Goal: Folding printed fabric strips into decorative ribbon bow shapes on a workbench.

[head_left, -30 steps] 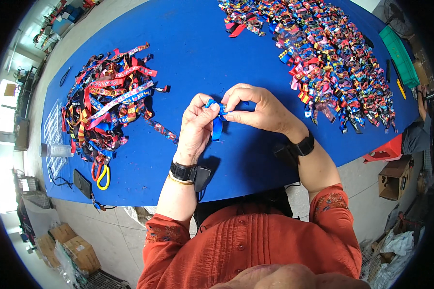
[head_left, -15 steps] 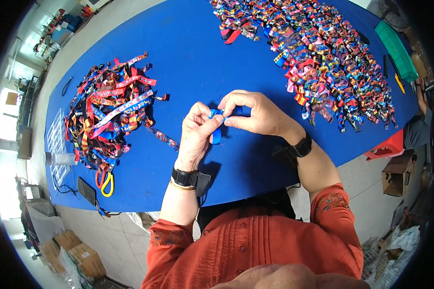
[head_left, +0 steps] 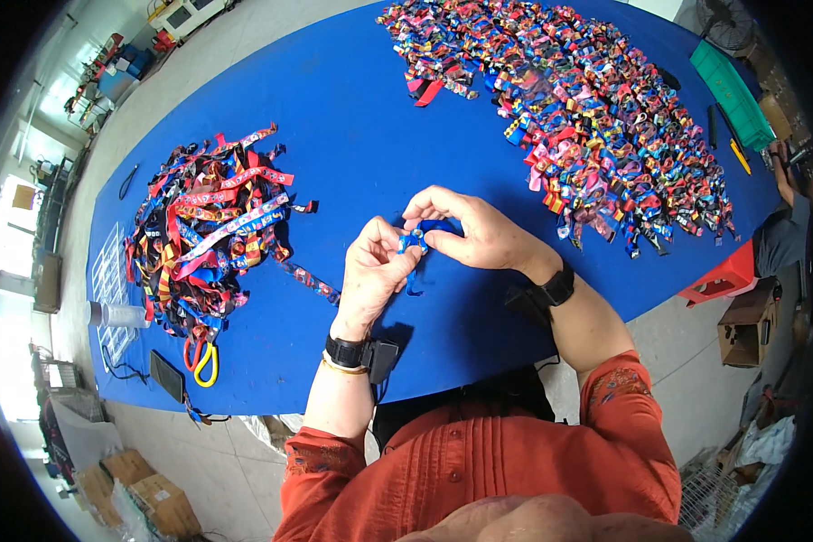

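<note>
Over the middle of the blue table (head_left: 334, 99), a short blue printed ribbon (head_left: 413, 242) is bent into a loop or knot between both hands. My left hand (head_left: 375, 262) pinches it from the left, thumb on top. From the right, my right hand (head_left: 465, 226) pinches the same ribbon between thumb and fingers. A blue end hangs below the fingertips. To the left lies a heap of long printed ribbons (head_left: 210, 226) in red, blue, black and yellow; one strip trails toward my left wrist. At the right spreads a large pile of looped ribbon pieces (head_left: 596, 126).
Scissors with red and yellow handles (head_left: 206, 364) lie below the left heap, near a dark phone-like slab (head_left: 165, 374). A clear bottle (head_left: 122, 315) rests on a white wire rack (head_left: 108, 262). A green tray (head_left: 732, 95) and a yellow cutter (head_left: 740, 156) lie far right. Another person's arm (head_left: 786, 185) shows there.
The ribbon, which stood as an open loop with a broad tail, is now drawn tighter between my fingertips. Both hands sit slightly lower in view, and the whole table view has shifted a little.
</note>
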`<action>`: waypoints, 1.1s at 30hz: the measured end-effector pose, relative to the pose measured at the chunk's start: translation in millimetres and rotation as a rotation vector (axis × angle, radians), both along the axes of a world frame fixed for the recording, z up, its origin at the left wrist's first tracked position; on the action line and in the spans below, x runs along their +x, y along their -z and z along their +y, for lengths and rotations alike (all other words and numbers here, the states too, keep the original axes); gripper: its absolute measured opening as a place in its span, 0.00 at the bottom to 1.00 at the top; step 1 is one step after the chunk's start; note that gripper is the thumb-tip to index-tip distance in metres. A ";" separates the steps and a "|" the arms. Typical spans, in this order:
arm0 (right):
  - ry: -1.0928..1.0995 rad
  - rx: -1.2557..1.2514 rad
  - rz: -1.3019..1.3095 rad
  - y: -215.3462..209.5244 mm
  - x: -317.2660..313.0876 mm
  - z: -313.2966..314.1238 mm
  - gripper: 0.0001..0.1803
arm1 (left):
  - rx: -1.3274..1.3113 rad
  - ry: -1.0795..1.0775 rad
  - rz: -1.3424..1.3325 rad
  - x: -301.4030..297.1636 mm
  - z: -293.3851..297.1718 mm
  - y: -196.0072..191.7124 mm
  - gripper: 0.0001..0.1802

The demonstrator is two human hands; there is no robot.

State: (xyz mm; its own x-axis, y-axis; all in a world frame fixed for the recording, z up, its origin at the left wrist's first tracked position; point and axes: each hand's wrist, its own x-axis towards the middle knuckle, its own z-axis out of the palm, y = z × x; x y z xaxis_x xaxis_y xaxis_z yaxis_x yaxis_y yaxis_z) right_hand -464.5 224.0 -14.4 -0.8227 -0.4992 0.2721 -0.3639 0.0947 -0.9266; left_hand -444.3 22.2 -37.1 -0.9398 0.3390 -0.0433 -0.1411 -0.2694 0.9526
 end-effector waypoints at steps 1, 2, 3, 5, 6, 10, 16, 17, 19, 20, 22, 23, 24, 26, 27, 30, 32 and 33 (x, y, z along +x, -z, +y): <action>-0.006 0.049 0.008 -0.8 -0.1 0.6 0.15 | -0.029 -0.004 0.018 0.8 1.1 -0.8 0.13; -0.004 0.050 0.011 -1.6 0.0 0.9 0.15 | -0.058 -0.008 0.035 1.5 2.2 -1.7 0.13; 0.000 0.075 0.005 -2.5 0.2 0.5 0.14 | -0.073 -0.016 0.033 2.1 2.7 -2.9 0.13; 0.007 0.100 0.002 -3.3 0.9 0.4 0.14 | -0.091 -0.026 0.041 3.2 4.0 -2.1 0.13; 0.012 0.078 -0.008 -2.2 0.9 -0.2 0.14 | -0.112 -0.039 0.047 3.6 3.8 -1.5 0.13; 0.018 0.052 -0.048 -1.0 1.6 -0.6 0.15 | -0.129 -0.035 0.082 3.4 2.9 0.9 0.13; 0.000 0.107 0.013 1.6 1.0 0.4 0.16 | -0.161 -0.043 0.096 2.7 3.8 -0.4 0.13; 0.001 0.107 0.017 2.3 0.7 -0.1 0.16 | -0.159 -0.050 0.094 3.4 4.9 -0.8 0.13; 0.029 0.087 0.000 3.1 0.8 -0.1 0.16 | -0.153 -0.054 0.095 3.8 6.0 -1.1 0.13; 0.031 0.088 0.004 1.8 1.2 -0.2 0.16 | -0.144 -0.059 0.094 3.8 6.2 -1.0 0.13; 0.049 0.104 -0.068 -0.4 2.6 -0.7 0.16 | -0.134 -0.061 0.094 3.5 6.6 0.7 0.13; 0.052 0.106 -0.065 -0.8 2.4 -0.7 0.16 | -0.150 -0.070 0.110 2.8 6.7 2.0 0.13; 0.045 0.120 -0.073 -0.7 2.4 -0.8 0.16 | -0.168 -0.080 0.125 2.6 6.5 3.6 0.13; 0.039 0.135 -0.078 -2.0 2.4 -1.5 0.16 | -0.151 -0.084 0.129 2.4 5.6 7.4 0.13; 0.049 0.157 -0.067 -3.2 3.4 -1.2 0.16 | -0.137 -0.086 0.130 2.8 6.2 8.5 0.13; 0.061 0.152 -0.066 0.6 4.4 -0.9 0.18 | -0.165 -0.128 0.113 4.0 8.5 8.6 0.13; 0.063 0.126 -0.076 2.6 4.9 -1.2 0.18 | -0.148 -0.147 0.140 3.7 11.1 10.7 0.13; 0.061 0.130 -0.104 2.7 4.7 -2.3 0.18 | -0.134 -0.170 0.165 3.3 11.5 11.3 0.13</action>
